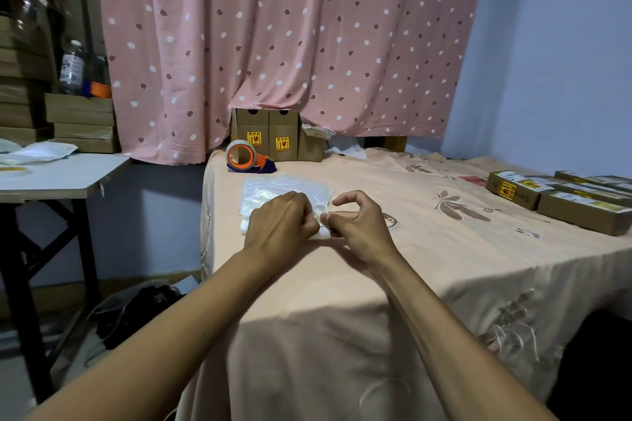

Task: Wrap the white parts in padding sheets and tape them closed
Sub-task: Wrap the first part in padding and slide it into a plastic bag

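A small white padded bundle (324, 232) sits between my two hands on the peach tablecloth (427, 249). My left hand (282, 220) is closed over its left side. My right hand (359, 219) pinches its right end with thumb and forefinger, the other fingers curled above. Just behind my hands lies a stack of clear padding sheets (273, 190). An orange tape dispenser (246, 157) with a blue base stands farther back. The white part inside the bundle is hidden.
Two brown cartons with yellow labels (270, 137) stand at the back under the pink curtain. Long brown boxes (564, 198) lie at the right edge. A grey side table (58, 178) with white packets stands left; stacked cardboard and a bottle (72, 67) behind it.
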